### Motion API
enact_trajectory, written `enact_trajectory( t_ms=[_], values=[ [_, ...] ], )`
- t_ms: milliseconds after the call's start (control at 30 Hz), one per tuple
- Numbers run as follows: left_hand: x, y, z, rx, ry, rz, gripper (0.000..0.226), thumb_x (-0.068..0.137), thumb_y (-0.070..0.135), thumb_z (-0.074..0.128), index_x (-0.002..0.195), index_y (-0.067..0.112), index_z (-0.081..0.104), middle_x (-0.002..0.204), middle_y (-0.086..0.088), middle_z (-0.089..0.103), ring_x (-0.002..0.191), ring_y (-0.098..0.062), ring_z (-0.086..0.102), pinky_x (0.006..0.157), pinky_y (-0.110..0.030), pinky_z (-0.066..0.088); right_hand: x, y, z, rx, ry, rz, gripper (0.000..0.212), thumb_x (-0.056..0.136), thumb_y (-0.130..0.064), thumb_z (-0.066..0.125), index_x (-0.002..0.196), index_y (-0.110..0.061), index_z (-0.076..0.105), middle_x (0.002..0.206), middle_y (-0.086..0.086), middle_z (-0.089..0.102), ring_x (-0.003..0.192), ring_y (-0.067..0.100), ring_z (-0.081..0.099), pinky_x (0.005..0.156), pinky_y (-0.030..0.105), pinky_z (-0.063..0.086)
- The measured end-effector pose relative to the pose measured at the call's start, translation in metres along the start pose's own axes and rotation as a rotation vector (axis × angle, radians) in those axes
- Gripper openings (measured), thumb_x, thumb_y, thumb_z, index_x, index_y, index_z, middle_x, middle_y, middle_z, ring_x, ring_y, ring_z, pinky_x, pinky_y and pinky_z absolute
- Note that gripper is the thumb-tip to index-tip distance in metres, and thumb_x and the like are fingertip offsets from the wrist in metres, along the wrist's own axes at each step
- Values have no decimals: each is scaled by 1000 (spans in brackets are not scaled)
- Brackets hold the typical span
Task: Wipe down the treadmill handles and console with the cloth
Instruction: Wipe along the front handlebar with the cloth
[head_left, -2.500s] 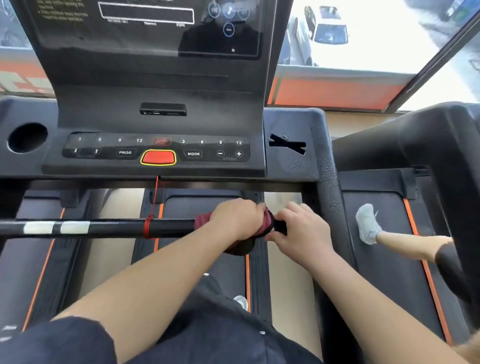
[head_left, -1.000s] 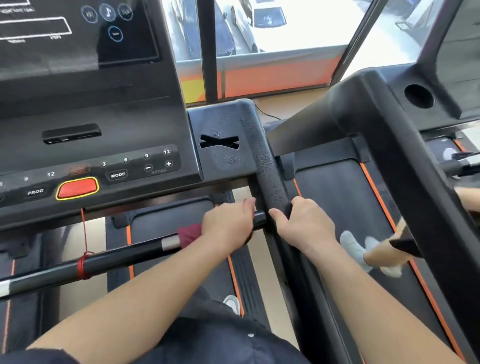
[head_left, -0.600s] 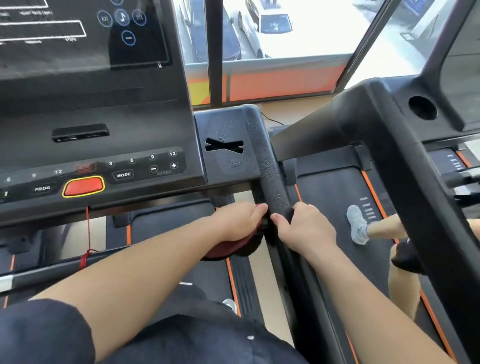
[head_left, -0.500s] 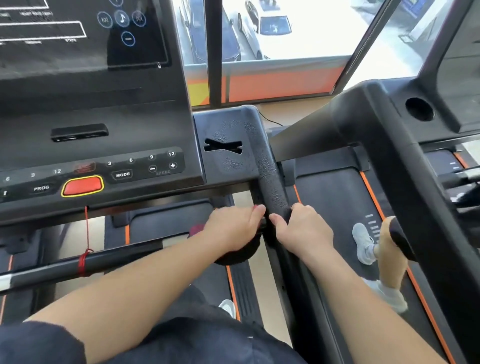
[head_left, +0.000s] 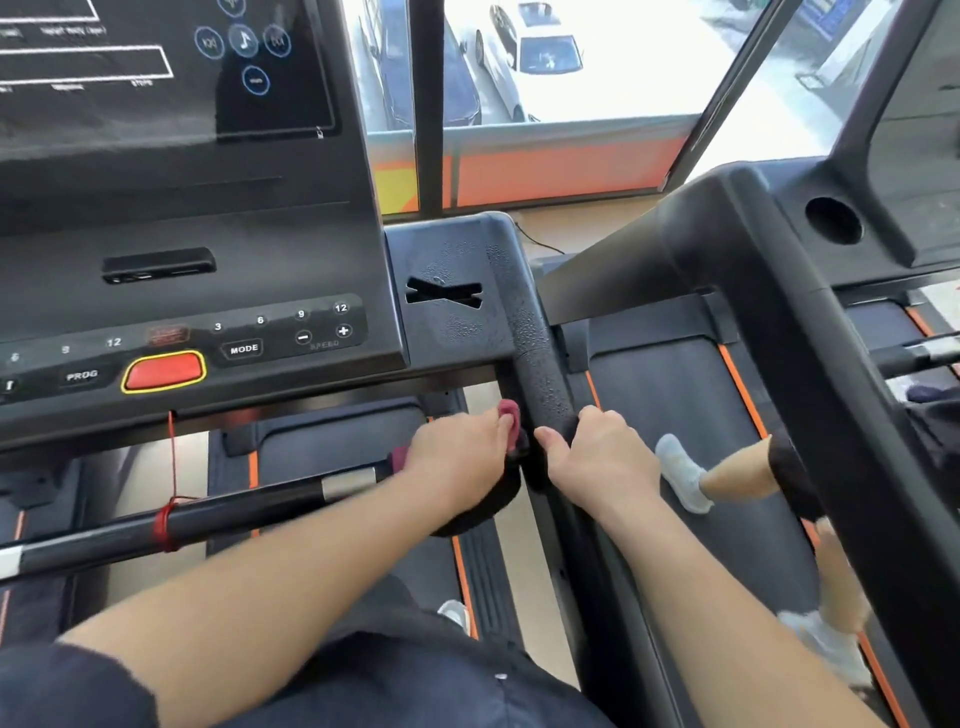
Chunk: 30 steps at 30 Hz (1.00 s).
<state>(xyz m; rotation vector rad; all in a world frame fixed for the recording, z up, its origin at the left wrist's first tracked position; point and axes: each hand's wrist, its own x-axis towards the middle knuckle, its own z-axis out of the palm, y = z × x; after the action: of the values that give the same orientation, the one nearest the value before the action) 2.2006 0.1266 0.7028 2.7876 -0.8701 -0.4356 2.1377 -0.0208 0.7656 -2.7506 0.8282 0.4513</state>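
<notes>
Our left hand (head_left: 457, 462) grips the dark red cloth (head_left: 511, 418) around the right end of the crossbar (head_left: 234, 514), where it meets the side handle (head_left: 535, 353); our right hand (head_left: 597, 460) grips that handle just beside it, below the console (head_left: 208, 218) with its red button (head_left: 163, 370)

The tan floor (head_left: 522, 561) is showing as a strip below and right of the console (head_left: 208, 218), and two treadmill decks are standing on it. The near deck (head_left: 337, 447), orange-edged, is lying directly below the console. The neighbouring belt (head_left: 670, 395) is running to the console's right, with another person's pale-socked foot (head_left: 683, 475) moving over it. A thin black cable (head_left: 540, 241) is trailing across the floor beside the console's right corner.
</notes>
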Motion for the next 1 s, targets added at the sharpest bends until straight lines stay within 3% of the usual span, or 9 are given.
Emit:
enact_trajectory(
  t_ms=[100,167,267,400,500,600,767,900,1000],
  values=[
    [-41,12,24,71,94,15,45,96,30,43,136,12,57,122,-7,64,102,-34,59,84,-46,49,0,0,0,-13,-2,-2,53,97,-62,45,114,-12,53,116,8,56,112,31,59,73,38,41],
    [-44,8,25,88,104,56,54,95,31,41,143,9,52,126,-8,63,103,-33,58,87,-45,49,1,1,0,-17,-5,-3,54,97,-62,45,115,-12,53,117,8,56,113,31,59,74,38,41],
    [-9,1,4,9,-7,82,35,104,38,31,130,25,51,116,-3,67,98,-32,64,76,-40,48,1,1,-1,-18,-13,-4,54,97,-62,45,116,-11,53,119,9,56,113,32,59,75,38,42],
    [35,-3,-13,-363,-249,-184,39,108,42,29,123,21,59,132,-11,65,119,-34,61,97,-40,46,-2,-2,-3,-16,-2,-5,55,98,-61,46,119,-11,54,121,10,57,115,33,59,81,41,47],
    [-3,14,2,-20,3,-128,32,105,37,31,122,21,53,119,-9,67,105,-36,64,85,-44,45,-3,-1,0,-7,3,-3,55,98,-61,45,119,-11,54,120,10,56,115,33,58,80,41,47],
    [-54,9,22,64,134,58,50,97,34,42,143,15,49,131,-6,59,106,-34,58,90,-47,46,-3,0,0,-19,16,-4,56,97,-62,45,118,-11,54,119,10,56,115,32,59,80,41,48],
    [-4,-7,-11,78,10,126,40,107,46,25,141,31,39,125,-3,63,104,-34,64,80,-42,49,3,-2,-5,-5,42,1,55,98,-61,45,118,-10,54,119,11,57,115,33,58,78,40,44],
    [17,4,-21,-167,-201,-89,41,109,41,18,119,23,53,127,-11,66,112,-37,63,86,-42,44,-3,-3,-1,-31,18,9,54,98,-60,44,118,-11,54,119,10,56,116,32,57,73,38,38],
    [-13,13,-4,44,0,-61,35,106,40,26,122,20,50,118,-8,63,103,-37,62,81,-44,43,-4,-3,3,-26,23,7,54,98,-60,45,117,-11,54,118,10,56,115,32,58,73,38,39]
  ],
)
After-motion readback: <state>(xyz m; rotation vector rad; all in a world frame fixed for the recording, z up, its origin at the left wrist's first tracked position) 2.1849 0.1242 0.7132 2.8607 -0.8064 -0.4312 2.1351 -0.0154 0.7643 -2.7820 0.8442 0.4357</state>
